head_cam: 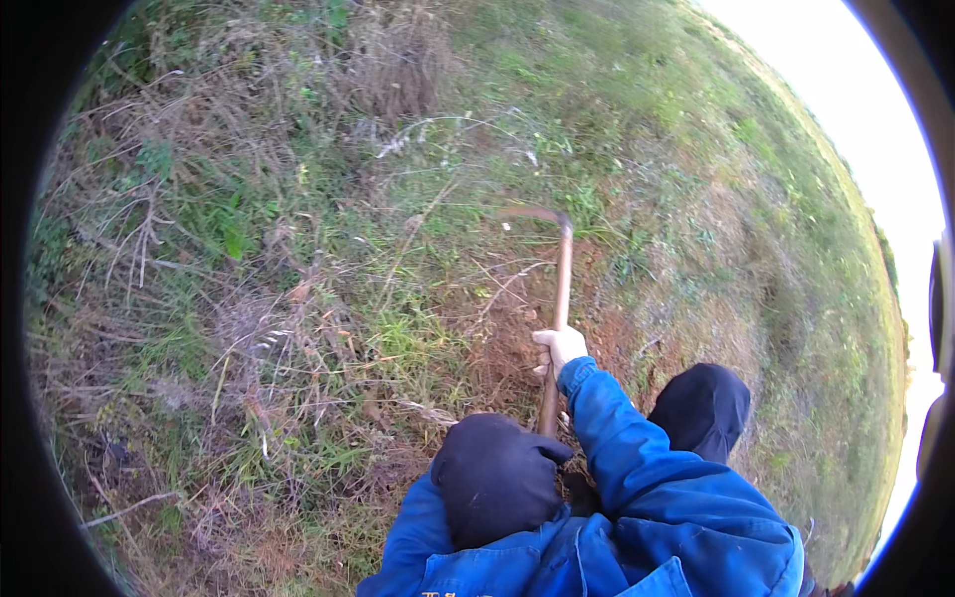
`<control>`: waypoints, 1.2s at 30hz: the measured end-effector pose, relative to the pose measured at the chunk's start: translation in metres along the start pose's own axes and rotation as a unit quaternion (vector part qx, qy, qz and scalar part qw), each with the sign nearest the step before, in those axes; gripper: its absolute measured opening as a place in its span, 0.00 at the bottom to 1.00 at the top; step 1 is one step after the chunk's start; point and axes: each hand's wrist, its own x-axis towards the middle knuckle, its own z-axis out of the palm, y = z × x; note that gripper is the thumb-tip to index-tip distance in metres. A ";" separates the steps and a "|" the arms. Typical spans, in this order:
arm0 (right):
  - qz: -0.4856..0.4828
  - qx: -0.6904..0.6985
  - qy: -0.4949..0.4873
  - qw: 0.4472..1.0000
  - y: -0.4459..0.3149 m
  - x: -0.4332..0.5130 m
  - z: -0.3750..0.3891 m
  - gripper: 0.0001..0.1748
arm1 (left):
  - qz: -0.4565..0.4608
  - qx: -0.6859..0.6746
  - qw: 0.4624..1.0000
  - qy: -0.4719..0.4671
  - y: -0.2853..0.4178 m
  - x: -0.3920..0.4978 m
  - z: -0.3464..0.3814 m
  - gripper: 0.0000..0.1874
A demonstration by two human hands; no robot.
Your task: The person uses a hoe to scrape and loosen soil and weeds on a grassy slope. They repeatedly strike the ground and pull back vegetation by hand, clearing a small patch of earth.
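My right hand point(561, 347) grips the wooden handle of a long-handled sickle point(564, 276) around its middle. The handle points away from me, and its near end drops behind my left knee point(496, 477). At the far end, a thin curved blade point(531, 212) bends to the left among grass, its tip blurred. Reddish bare soil point(515, 343) lies beneath and beside the handle. My left hand is out of view; the blue left sleeve point(418, 522) runs down behind the left knee.
Dry stalks and twigs point(246, 336) tangle with green weeds on the left. A brown dry clump point(403, 74) stands at the far side. Grass point(806, 298) stretches to the right towards bright sky. My dark-trousered right knee point(701, 410) juts out beside my right forearm.
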 end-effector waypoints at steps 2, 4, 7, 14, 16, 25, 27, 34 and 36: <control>0.045 0.092 0.086 0.991 0.023 0.028 -0.030 0.08 | -0.003 0.002 1.000 -0.002 0.002 0.003 -0.002 0.28; 0.088 0.173 0.063 0.979 0.045 0.052 -0.052 0.07 | -0.004 0.004 1.000 -0.002 0.004 0.004 -0.003 0.28; 0.107 0.184 0.036 0.976 0.053 0.081 -0.043 0.07 | -0.002 0.006 1.000 0.001 0.007 0.003 -0.004 0.28; 0.065 0.103 -0.062 0.991 0.028 0.056 0.018 0.10 | -0.008 0.005 1.000 0.002 0.005 -0.002 -0.012 0.27; 0.047 0.121 -0.020 0.991 0.036 0.035 0.003 0.08 | -0.008 0.003 1.000 0.004 0.002 -0.003 -0.015 0.27; 0.115 0.131 0.045 0.984 0.052 0.047 -0.019 0.09 | -0.012 0.012 1.000 0.011 0.010 -0.001 -0.018 0.26; 0.086 0.119 -0.012 0.989 0.050 0.048 -0.012 0.10 | -0.014 0.014 1.000 0.010 0.013 -0.002 -0.019 0.26; 0.086 0.194 0.086 0.974 0.061 0.022 -0.028 0.05 | -0.016 0.009 1.000 0.013 0.011 0.001 -0.022 0.26; 0.082 0.205 0.093 0.971 0.067 0.022 -0.034 0.05 | -0.015 0.009 1.000 0.014 0.011 0.002 -0.023 0.26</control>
